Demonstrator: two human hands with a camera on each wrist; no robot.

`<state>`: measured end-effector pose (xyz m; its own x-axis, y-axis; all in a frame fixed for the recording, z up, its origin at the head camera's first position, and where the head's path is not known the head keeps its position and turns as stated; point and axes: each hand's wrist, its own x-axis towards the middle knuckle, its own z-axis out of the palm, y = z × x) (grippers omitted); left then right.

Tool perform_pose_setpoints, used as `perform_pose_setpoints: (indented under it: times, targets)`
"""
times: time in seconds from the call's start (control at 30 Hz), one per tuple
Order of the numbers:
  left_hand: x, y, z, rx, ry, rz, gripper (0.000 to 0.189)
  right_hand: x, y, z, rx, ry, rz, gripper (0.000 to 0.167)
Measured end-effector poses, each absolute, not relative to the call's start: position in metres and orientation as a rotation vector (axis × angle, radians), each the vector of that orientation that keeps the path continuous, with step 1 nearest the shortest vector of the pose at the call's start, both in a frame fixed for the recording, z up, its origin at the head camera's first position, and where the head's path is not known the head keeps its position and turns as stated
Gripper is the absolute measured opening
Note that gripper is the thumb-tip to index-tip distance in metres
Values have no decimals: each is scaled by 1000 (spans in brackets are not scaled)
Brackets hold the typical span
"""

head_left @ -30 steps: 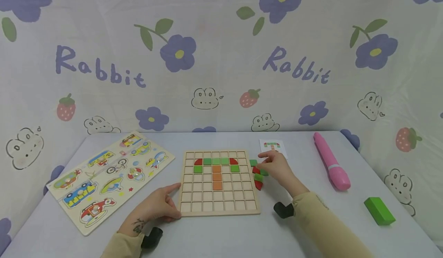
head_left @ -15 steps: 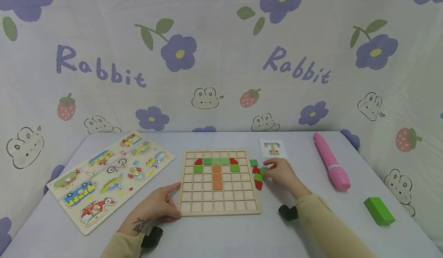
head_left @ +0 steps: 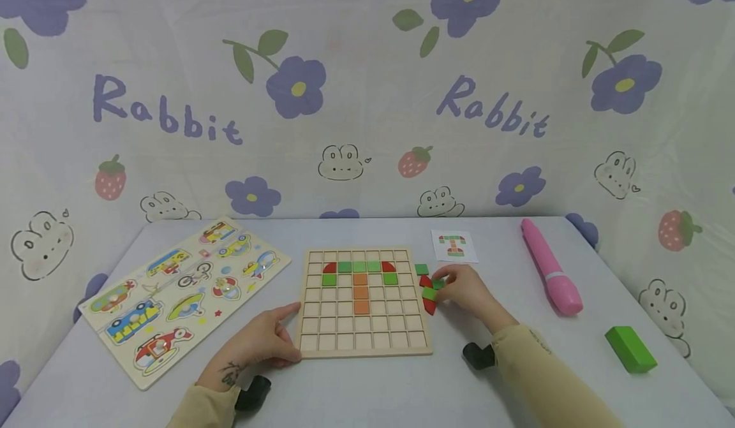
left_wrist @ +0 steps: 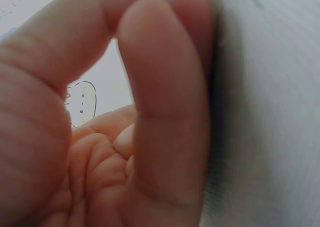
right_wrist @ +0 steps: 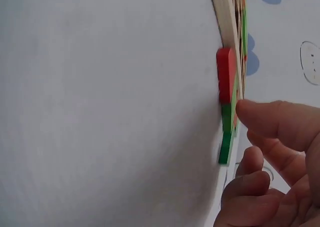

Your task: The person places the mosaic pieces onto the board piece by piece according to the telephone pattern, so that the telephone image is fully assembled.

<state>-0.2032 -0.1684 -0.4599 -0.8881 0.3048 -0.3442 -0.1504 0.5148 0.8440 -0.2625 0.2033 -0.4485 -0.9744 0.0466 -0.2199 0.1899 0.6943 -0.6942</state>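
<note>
A wooden grid board (head_left: pixel 365 354) lies mid-table, with red, green and orange tiles forming a mushroom-like shape. My left hand (head_left: pixel 265 335) rests its index finger and thumb against the board's left edge; skin fills most of the left wrist view. Beside the board's right edge lie loose tiles: a green square (head_left: pixel 422 269), a light green one (head_left: pixel 429 294) and a red one (head_left: pixel 429 307) among them. Over these hovers my right hand (head_left: pixel 469 291), fingers bent. In the right wrist view its thumb (right_wrist: pixel 265 118) is close to a green tile (right_wrist: pixel 228 117), with a gap between thumb and fingers.
A pattern card (head_left: pixel 466 247) lies behind the loose tiles. On the left is a vehicle puzzle board (head_left: pixel 184 281). A pink pen-shaped object (head_left: pixel 551 268) and a green block (head_left: pixel 630 349) lie to the right. A printed cloth hangs behind the table.
My right hand has come down from near the card toward the loose tiles, uncovering the card. The left hand stays at the board's edge. No tile on the board has moved.
</note>
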Motion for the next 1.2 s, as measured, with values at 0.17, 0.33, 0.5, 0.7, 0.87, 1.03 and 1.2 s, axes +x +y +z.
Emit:
perform_pose_setpoints:
  times: [0.17,0.33,0.5,0.7,0.87,1.03,1.2]
  targets:
    - [-203,-168,-459,129,2303,1349,94,-256,197,-448,45,2706,-1056,21]
    - [-203,-168,-459,132,2309,1339,94,-251,194,-445,-58,2705,-981,22]
    - [-202,-168,-458,118,2308,1338,94,-248,193,-443,-78,2708,-858,22]
    - [-203,-167,-458,115,2304,1343,95,-243,193,-439,-93,2723,-753,13]
    - [-203,-168,-460,125,2302,1345,95,-241,197,-434,-49,2766,-732,7]
    - [-203,-167,-460,121,2304,1349,95,-240,203,-431,40,2820,-708,6]
    - [-203,-167,-460,122,2305,1352,95,-239,210,-432,69,2817,-676,19]
